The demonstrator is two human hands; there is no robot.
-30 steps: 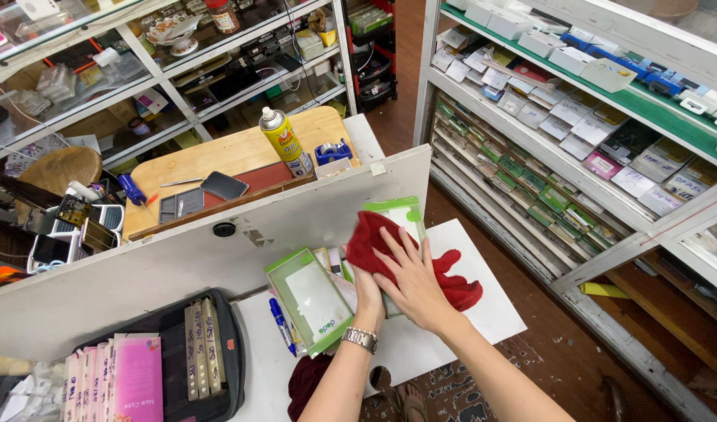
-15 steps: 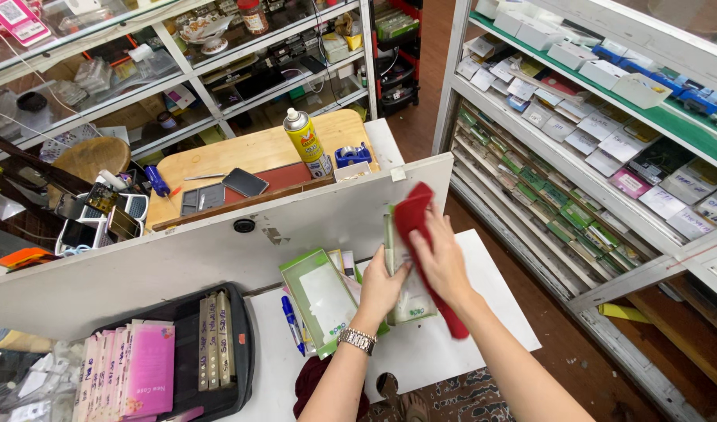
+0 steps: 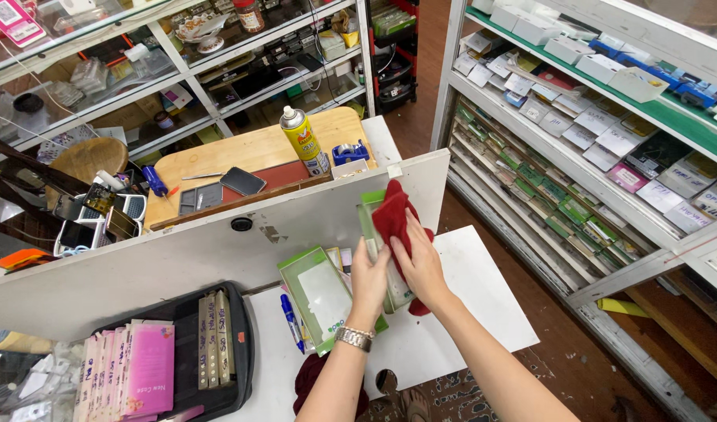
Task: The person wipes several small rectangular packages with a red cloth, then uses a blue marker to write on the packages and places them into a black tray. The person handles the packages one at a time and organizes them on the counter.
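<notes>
My left hand (image 3: pixel 369 283), with a metal watch on the wrist, grips a flat green-edged box (image 3: pixel 374 227) and holds it upright over the white counter (image 3: pixel 483 305). My right hand (image 3: pixel 421 262) presses a red cloth (image 3: pixel 394 219) against the box's face; the cloth drapes over its top and hangs below my palm. A second green-edged flat box (image 3: pixel 321 295) lies flat on the counter just left of my left hand, next to a blue pen (image 3: pixel 290 316).
A white partition (image 3: pixel 218 250) runs across behind the counter. Behind it a wooden table carries a yellow spray can (image 3: pixel 304 141), a tape dispenser (image 3: pixel 349 152) and a dark phone (image 3: pixel 242 180). A black tray (image 3: pixel 179 352) with pink packets sits left. Shelves of small boxes (image 3: pixel 577 117) line the right.
The box has been lifted from the counter and stood upright. My right hand has carried the red cloth up over the top of the box.
</notes>
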